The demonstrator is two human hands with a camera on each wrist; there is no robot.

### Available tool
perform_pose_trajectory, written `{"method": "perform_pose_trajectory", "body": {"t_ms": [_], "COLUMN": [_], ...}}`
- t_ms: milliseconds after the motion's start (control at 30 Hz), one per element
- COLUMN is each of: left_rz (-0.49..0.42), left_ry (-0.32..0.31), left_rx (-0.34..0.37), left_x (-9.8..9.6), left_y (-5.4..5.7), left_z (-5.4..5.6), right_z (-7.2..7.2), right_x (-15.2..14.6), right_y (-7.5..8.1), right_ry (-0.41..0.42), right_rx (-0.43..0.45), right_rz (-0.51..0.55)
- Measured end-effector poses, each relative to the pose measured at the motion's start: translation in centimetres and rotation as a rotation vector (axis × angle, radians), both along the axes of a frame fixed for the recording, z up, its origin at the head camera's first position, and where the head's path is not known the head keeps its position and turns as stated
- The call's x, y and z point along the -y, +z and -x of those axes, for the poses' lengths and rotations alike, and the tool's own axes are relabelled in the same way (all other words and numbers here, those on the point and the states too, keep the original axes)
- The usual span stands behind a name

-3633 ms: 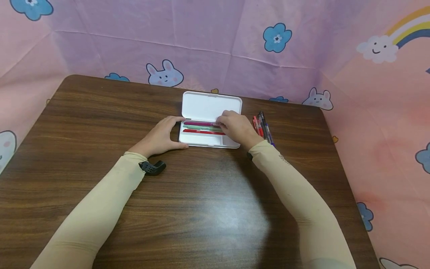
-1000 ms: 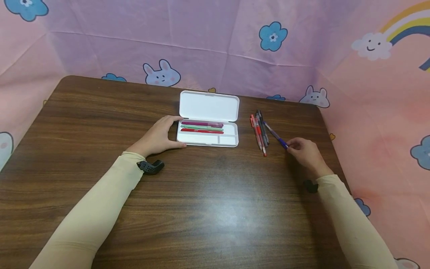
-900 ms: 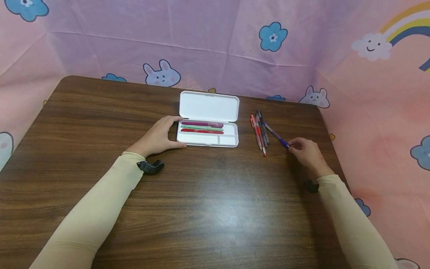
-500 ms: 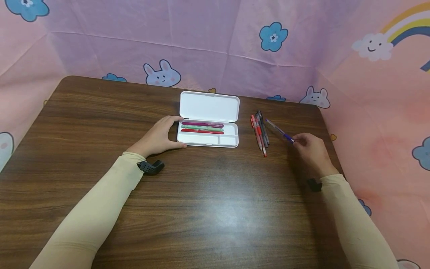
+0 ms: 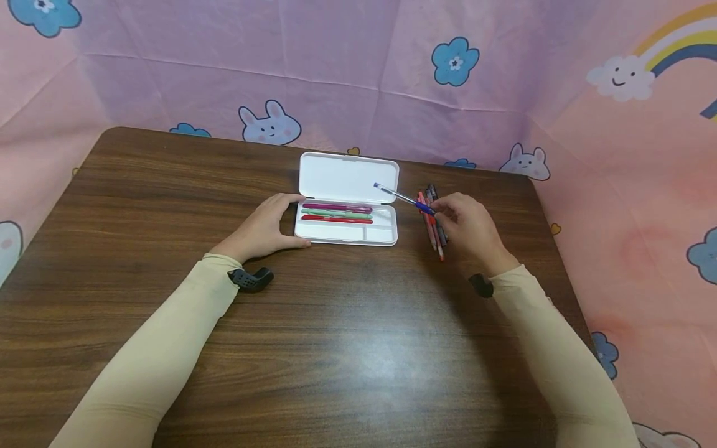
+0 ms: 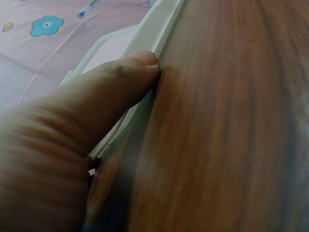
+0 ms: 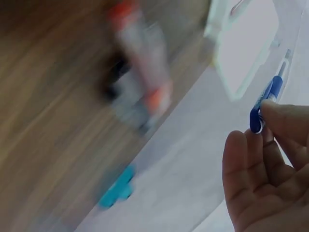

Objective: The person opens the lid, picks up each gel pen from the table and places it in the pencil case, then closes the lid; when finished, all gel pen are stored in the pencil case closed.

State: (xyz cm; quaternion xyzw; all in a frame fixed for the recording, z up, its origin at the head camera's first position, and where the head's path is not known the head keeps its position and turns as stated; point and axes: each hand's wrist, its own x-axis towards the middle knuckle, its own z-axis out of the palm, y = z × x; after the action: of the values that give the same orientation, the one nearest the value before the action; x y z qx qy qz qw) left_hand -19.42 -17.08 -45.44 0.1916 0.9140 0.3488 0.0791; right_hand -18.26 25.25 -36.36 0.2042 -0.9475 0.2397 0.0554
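My right hand [image 5: 469, 229] pinches a clear pen with a blue grip [image 5: 424, 207] by its blue end, between thumb and fingertips. The pen's other end points left, overlapping the raised lid in the head view. An open white pencil case [image 5: 330, 233] lies near the back of the table. Inside its long compartment are a purple pen [image 5: 336, 206], a light green pen [image 5: 336, 213] and a red pen [image 5: 336, 219]. My left hand [image 5: 262, 228] grips the case's left end, thumb on the front edge and fingers at the back. In the left wrist view the thumb [image 6: 116, 77] presses the case's side.
Red pens [image 5: 430, 231] and dark pens [image 5: 442, 231] lie in a loose bunch right of the case, partly behind my right hand. A brown wooden table [image 5: 313, 348] carries everything. Patterned cloth [image 5: 347, 62] hangs along its back and right edges.
My right hand took the blue pen by its end at the right, lifted it and carried it left over the bunch toward the case. My left hand stayed at the case.
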Motion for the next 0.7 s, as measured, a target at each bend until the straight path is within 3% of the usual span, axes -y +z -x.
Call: {"method": "perform_pose_trajectory", "body": {"t_ms": [333, 533, 700], "left_rz": [-0.003, 0.002, 0.0], "left_ry": [-0.002, 0.004, 0.005], "left_rx": [-0.006, 0.0, -0.001], "left_x": [0.0, 0.0, 0.0], "left_y": [-0.1, 0.0, 0.1], "left_z": [0.1, 0.0, -0.1], "right_z": [1.8, 2.6, 2.9], "right_x": [8.6, 10.9, 11.5], "right_y": [-0.6, -1.8, -2.3], "right_ry": [0.196, 0.212, 0.21], "right_rx": [0.015, 0.086, 0.096], "right_rz": [-0.098, -0.163, -0.201]}}
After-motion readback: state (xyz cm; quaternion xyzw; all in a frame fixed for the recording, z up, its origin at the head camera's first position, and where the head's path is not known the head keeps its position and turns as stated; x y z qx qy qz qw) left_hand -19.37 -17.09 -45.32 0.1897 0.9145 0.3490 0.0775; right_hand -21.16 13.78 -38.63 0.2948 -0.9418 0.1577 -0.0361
